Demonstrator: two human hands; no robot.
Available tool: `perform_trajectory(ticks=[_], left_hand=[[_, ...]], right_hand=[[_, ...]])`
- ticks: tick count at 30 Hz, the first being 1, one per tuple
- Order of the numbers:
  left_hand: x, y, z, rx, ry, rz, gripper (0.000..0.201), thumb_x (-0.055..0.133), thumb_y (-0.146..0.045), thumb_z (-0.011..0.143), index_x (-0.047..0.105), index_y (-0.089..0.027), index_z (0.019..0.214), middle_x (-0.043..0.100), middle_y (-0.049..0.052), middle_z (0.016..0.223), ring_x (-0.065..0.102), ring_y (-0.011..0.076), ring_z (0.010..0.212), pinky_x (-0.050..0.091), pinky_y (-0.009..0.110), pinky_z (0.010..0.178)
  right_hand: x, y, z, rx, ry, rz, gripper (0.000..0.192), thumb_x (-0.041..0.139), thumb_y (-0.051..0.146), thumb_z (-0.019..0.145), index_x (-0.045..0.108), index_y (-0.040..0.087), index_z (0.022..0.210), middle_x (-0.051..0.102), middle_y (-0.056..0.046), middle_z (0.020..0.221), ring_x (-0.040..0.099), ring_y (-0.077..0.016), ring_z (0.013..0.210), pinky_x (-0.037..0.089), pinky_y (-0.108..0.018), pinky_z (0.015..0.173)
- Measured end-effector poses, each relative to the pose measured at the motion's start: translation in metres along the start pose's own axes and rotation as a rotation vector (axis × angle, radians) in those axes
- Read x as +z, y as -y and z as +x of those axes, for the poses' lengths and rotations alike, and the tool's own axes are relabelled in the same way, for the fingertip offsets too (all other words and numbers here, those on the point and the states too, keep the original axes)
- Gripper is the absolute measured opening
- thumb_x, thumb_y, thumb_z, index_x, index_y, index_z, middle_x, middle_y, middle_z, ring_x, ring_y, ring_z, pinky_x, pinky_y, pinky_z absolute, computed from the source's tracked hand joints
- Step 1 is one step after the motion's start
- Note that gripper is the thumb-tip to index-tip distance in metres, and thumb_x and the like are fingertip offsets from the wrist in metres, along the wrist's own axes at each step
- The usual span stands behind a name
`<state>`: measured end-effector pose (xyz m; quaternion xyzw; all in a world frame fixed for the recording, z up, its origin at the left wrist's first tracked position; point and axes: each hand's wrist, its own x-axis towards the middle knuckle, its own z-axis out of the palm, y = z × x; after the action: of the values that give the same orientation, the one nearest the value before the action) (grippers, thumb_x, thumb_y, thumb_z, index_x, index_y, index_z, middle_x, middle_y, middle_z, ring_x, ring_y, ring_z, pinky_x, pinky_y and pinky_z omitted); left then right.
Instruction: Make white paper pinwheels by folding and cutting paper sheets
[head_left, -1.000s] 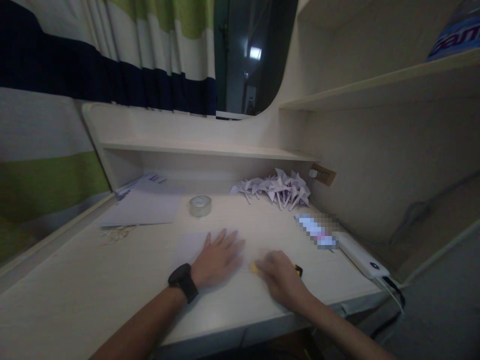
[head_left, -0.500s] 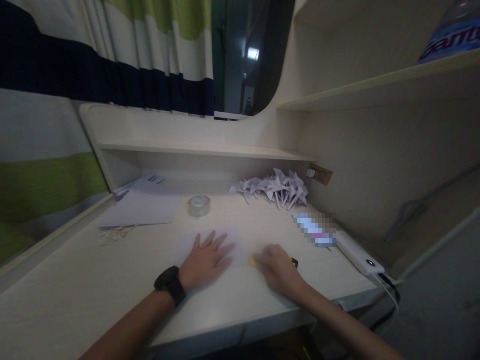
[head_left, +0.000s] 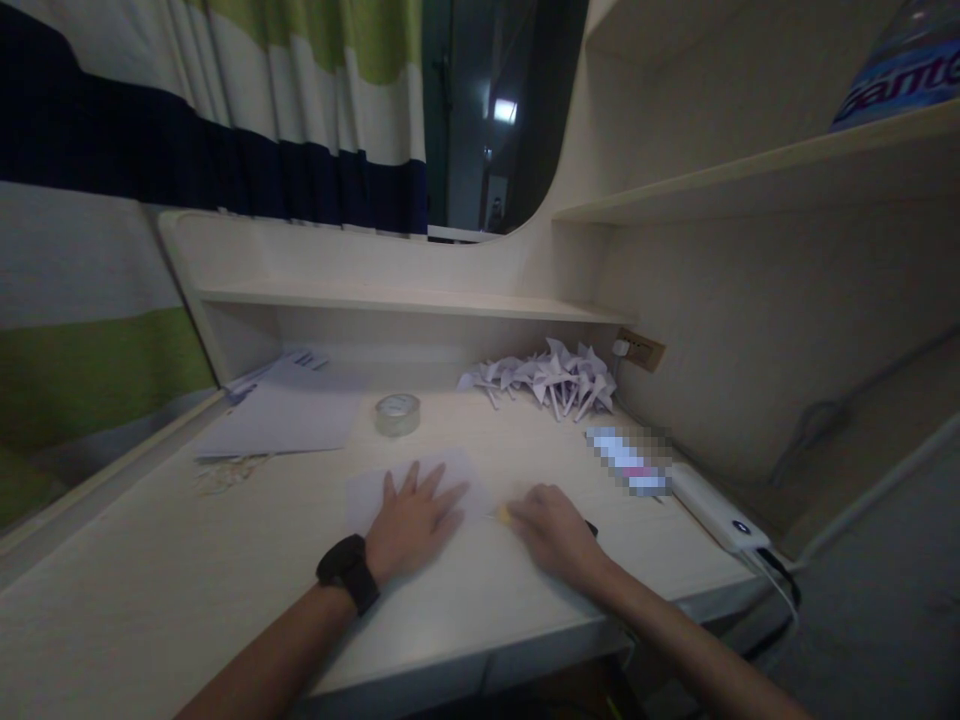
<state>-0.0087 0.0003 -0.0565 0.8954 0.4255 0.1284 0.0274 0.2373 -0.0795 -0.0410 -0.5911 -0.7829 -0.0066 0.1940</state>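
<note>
My left hand (head_left: 414,520) lies flat with fingers spread on a pale sheet of paper (head_left: 367,490) on the desk (head_left: 150,590). A black watch (head_left: 347,570) is on that wrist. My right hand (head_left: 551,530) is curled around a small yellow and black tool (head_left: 506,516), whose tip touches the paper's right edge. Most of the tool is hidden under the hand.
A roll of clear tape (head_left: 397,413) stands behind the paper. Folded paper pinwheels (head_left: 551,378) are piled at the back right by a wall socket (head_left: 641,349). Loose sheets (head_left: 281,415) lie at the left. A white power bank (head_left: 716,510) with cables sits at the right edge.
Both hands and the paper sit slightly further left and back than a second ago. The grip and the flat left hand are unchanged.
</note>
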Motion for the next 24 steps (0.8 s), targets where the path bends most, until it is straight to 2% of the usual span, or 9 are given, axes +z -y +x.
perform_trajectory(ticks=[9,17,24], left_hand=[[-0.003,-0.0003,-0.0006,0.023,0.02,-0.027,0.051,0.022,-0.058,0.095,0.036,-0.044,0.142,0.028,0.002,0.155,0.017,0.0401,0.141,0.004,0.071,0.104],[-0.0002,0.0012,-0.0007,0.02,-0.001,-0.016,0.05,0.023,-0.059,0.094,0.037,-0.045,0.141,0.029,0.001,0.154,0.018,0.0419,0.14,0.006,0.073,0.103],[-0.0004,0.0011,-0.0011,0.017,0.006,-0.031,0.051,0.023,-0.059,0.094,0.037,-0.045,0.141,0.028,0.001,0.155,0.017,0.0414,0.141,0.003,0.073,0.104]], right_hand=[[0.0019,-0.0066,0.0093,-0.025,0.005,0.03,0.02,0.057,0.021,0.088,0.071,0.024,0.103,0.059,-0.007,0.091,0.051,-0.0208,0.087,0.038,-0.031,0.075],[0.0048,-0.0045,0.0016,-0.013,-0.042,0.053,0.02,0.056,0.023,0.09,0.07,0.023,0.105,0.059,-0.007,0.091,0.053,-0.0209,0.087,0.041,-0.032,0.075],[0.0043,-0.0055,0.0022,-0.021,-0.055,0.088,0.017,0.058,0.022,0.088,0.071,0.02,0.097,0.063,-0.008,0.091,0.055,-0.021,0.087,0.044,-0.032,0.078]])
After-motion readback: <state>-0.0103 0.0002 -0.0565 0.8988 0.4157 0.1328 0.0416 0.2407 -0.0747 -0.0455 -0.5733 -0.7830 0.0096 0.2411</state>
